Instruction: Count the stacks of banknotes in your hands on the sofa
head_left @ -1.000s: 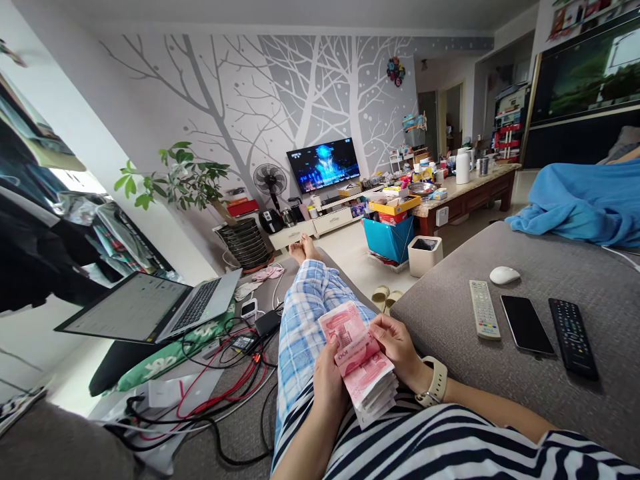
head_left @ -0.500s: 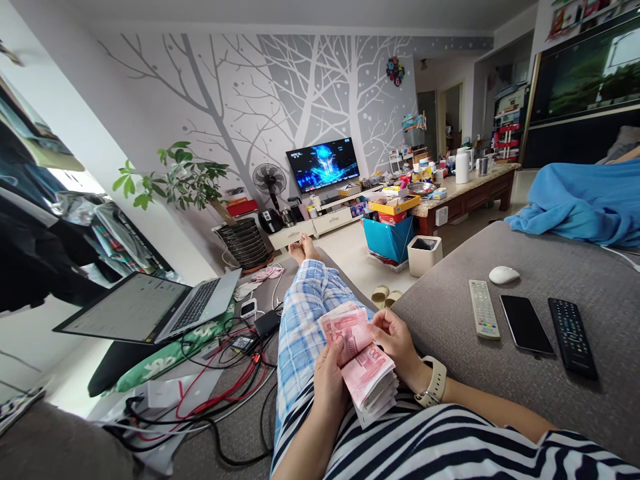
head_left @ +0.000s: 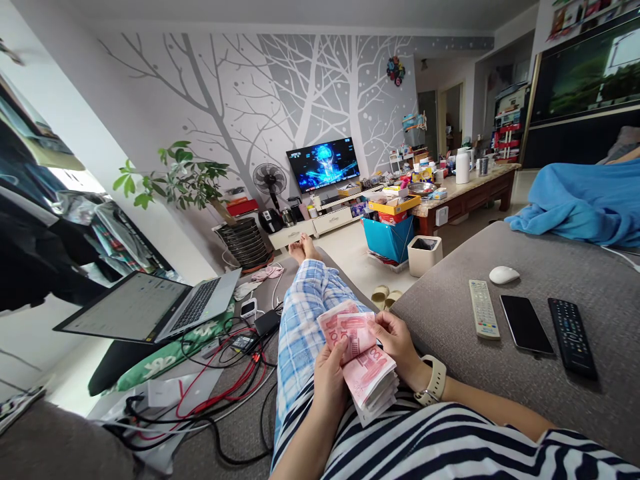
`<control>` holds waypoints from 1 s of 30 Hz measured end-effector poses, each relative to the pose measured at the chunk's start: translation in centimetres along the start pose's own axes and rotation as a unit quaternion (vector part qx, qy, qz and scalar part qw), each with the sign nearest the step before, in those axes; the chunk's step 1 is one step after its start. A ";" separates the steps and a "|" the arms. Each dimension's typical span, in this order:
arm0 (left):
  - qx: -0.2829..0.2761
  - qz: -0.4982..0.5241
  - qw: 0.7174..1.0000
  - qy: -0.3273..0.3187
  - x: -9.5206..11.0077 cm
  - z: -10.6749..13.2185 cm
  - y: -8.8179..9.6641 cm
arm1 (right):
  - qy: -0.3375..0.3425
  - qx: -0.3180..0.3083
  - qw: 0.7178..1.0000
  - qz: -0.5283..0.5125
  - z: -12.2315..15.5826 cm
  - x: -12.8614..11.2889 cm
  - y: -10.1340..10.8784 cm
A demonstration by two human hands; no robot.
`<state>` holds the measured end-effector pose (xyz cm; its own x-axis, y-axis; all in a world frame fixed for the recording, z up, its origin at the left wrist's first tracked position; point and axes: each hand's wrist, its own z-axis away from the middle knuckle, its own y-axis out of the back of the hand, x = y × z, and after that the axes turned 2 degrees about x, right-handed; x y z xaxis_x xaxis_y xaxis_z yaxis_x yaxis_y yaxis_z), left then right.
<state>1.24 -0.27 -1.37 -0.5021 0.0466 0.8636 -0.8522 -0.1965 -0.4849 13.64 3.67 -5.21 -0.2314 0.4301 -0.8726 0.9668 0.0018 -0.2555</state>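
A thick stack of pink 100 banknotes (head_left: 369,377) rests over my lap, bent at its middle. My left hand (head_left: 331,377) is closed around its left side, the thumb pressed on the top. Further up, several notes fan out away from me. With fingertips pinched, my right hand (head_left: 396,341) grips the right edge of an upper banknote (head_left: 354,331). A pale watch (head_left: 434,381) is on the right wrist. Under the hands are a striped shirt (head_left: 440,443) and blue checked trousers (head_left: 305,327).
Left of my legs, a laptop (head_left: 150,310) stands beside tangled cables (head_left: 225,393). On the grey sofa (head_left: 450,293) at right lie a pale remote (head_left: 483,310), a phone (head_left: 527,325), a black remote (head_left: 573,338) and a white mouse (head_left: 504,275). A blue bin (head_left: 387,239) stands ahead.
My right hand has shifted slightly with the pinched note, whose upper part now spreads further right and shows more of its face. My left hand stays in place on the stack.
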 end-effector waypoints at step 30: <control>0.083 -0.010 0.996 -0.035 0.0 -0.7 0.2 | 0.006 -0.005 1.000 -0.004 0.2 -0.6 -0.1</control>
<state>0.93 0.39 -1.58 -0.4682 -0.0139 0.8835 -0.8235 -0.3557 -0.4420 13.67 3.17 -4.73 -0.2384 0.4414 -0.8651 0.9658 0.0141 -0.2589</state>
